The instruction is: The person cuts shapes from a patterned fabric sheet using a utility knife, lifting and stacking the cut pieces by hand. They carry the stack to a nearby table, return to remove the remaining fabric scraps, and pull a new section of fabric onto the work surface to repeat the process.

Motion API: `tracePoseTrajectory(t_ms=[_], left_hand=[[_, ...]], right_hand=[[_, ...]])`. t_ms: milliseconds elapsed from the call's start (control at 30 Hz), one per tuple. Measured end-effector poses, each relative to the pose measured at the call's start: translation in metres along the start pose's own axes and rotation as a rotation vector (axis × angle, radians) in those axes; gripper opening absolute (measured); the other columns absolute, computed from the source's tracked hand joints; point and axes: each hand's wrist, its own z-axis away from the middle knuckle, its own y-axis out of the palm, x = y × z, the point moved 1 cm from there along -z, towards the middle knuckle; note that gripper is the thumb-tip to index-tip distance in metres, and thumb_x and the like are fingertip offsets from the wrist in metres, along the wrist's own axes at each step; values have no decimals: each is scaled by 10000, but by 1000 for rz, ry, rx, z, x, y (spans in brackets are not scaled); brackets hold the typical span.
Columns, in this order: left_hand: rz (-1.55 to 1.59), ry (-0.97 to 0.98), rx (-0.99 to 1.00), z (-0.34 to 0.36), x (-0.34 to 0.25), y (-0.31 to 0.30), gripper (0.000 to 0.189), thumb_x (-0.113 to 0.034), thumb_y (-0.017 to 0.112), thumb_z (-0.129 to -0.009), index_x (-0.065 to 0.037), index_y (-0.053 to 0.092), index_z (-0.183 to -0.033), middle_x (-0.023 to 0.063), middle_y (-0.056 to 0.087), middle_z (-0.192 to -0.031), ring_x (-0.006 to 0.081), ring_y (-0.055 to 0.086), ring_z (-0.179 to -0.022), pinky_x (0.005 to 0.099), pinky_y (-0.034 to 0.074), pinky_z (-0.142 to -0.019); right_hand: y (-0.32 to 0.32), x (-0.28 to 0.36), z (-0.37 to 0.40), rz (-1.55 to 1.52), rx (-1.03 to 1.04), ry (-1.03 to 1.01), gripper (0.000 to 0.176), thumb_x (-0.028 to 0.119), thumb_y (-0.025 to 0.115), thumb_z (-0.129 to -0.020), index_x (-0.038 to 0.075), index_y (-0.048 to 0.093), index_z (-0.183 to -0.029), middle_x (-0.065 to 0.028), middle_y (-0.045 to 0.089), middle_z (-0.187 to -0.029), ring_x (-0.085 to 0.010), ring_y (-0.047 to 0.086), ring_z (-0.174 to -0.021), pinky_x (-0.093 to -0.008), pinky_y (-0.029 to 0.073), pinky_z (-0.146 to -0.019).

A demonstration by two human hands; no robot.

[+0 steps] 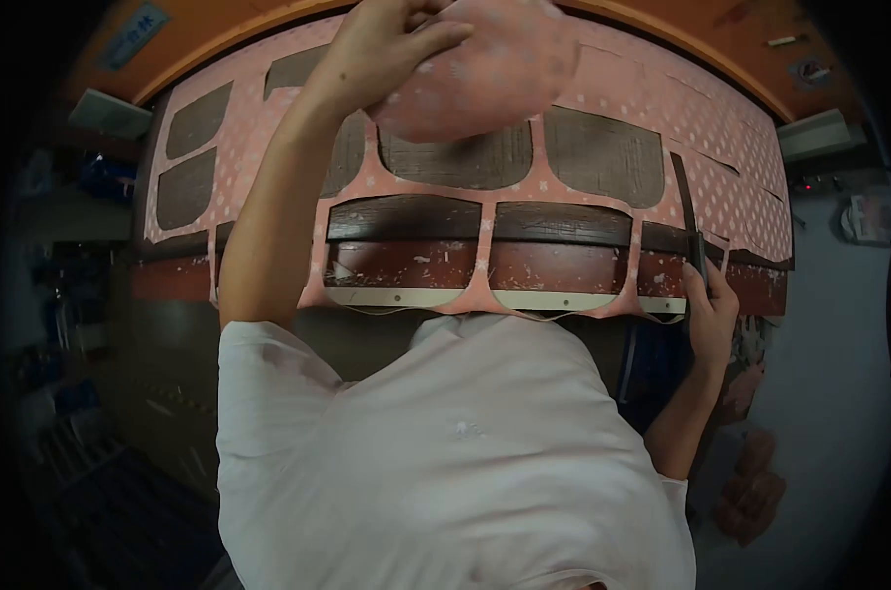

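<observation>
Pink dotted fabric (662,93) lies spread over a dark wooden table (564,224), with rounded holes in it that show the wood. A blue label (136,34) at the upper left carries writing too blurred to read. The left hand (391,49) is raised over the cloth, its fingers closed around a loose cut piece (495,74) of the same pink material. The right hand (711,307) sits at the near table edge, well apart from the left, clamped on a long dark tool (688,211) that lies across the fabric.
</observation>
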Motion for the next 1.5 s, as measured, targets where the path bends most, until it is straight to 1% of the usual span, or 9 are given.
tracePoseTrajectory(t_ms=[100,267,500,600,633,900,1167,1367,1500], left_hand=[[-208,-237,-186,60,69,-63,324,-219,712,-898,37,662,-1091,92,721,-894,105,652,-849,280,513,-712],[-361,-515,-439,149,200,-138,430,-277,758,-844,32,657,-1126,149,726,-963,183,691,-874,314,536,-762],[-756,-657,-442,158,187,-140,481,-308,767,-826,-13,648,-1188,171,707,-1034,327,673,-958,388,528,-836],[-1269,-402,-555,134,173,-123,439,-311,758,-824,-71,671,-1181,163,680,-1082,359,621,-1050,412,494,-907],[-1211,-364,-555,118,168,-115,323,-268,704,-867,-95,693,-1140,142,670,-1097,335,581,-1108,403,470,-943],[-645,173,73,-64,127,44,233,-270,693,-843,-69,758,-943,139,678,-987,337,599,-1002,428,485,-901],[-649,144,224,-172,126,181,515,-464,765,-769,-84,712,-1113,168,592,-1244,362,509,-1193,480,415,-1026],[-705,53,252,-203,122,200,665,-552,817,-667,-36,686,-1065,172,659,-1117,319,601,-1091,418,492,-926],[-597,17,333,-212,128,199,624,-490,841,-641,-20,675,-1016,182,676,-1056,310,645,-1001,402,515,-855]], right_hand=[[33,-1,-5,-113,120,-18,325,171,636,-966,-4,667,-1238,53,565,-752,-20,447,-665,-224,352,-560],[56,20,-22,-116,309,27,296,160,626,-969,-5,677,-1209,50,557,-733,-22,472,-641,-221,365,-555],[70,23,-28,-55,273,-90,284,155,628,-962,-13,680,-1184,38,582,-748,-39,502,-673,-225,408,-595],[61,16,-20,-114,261,-23,273,154,618,-963,-17,682,-1167,40,579,-749,-40,494,-685,-228,413,-604],[56,14,-15,-149,252,7,269,153,615,-964,-18,684,-1160,41,576,-748,-40,489,-688,-230,414,-605],[32,-4,24,-284,32,63,214,144,624,-960,-21,690,-1080,31,608,-778,-36,501,-716,-226,399,-623],[-7,-19,78,-206,-146,217,262,147,619,-960,-35,680,-1138,9,620,-774,-58,538,-756,-237,426,-684],[-19,-31,98,-230,-182,284,231,136,620,-954,-39,682,-1090,8,621,-776,-61,534,-752,-236,425,-685],[-23,-33,83,-254,-140,266,215,133,616,-954,-35,683,-1069,11,621,-778,-59,534,-750,-232,425,-692]])
